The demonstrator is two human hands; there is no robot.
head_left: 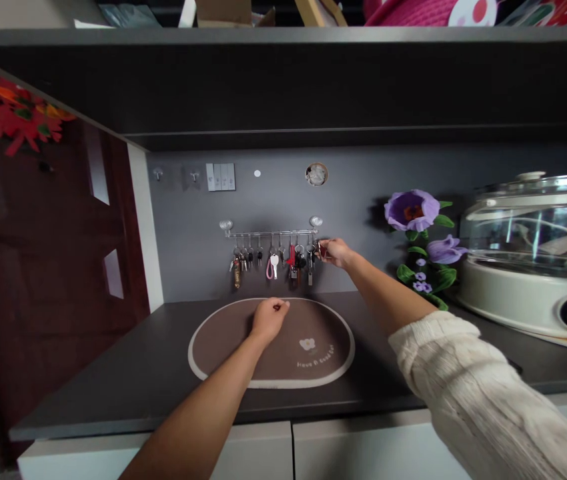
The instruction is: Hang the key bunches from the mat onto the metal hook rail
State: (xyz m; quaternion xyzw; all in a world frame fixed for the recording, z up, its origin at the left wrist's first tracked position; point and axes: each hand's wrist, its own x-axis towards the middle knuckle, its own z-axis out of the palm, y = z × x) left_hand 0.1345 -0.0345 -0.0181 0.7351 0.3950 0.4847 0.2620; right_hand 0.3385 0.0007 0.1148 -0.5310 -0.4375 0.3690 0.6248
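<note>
R hand [336,252] pinches end key bunch [320,251] on hook rail [263,234], prob. light, stiff, best gripped by its ring; L hand [269,315] curled shut over oval mat [213,350].

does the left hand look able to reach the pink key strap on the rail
Probably yes: the left hand sits over the mat just below the pink key strap, nothing stands between, and the right hand is off at the right end of the rail.

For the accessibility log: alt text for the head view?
A person's right hand reaches to keys hanging at the right end of a wall rail, while the left hand hovers closed over an oval brown mat on a counter.
</note>
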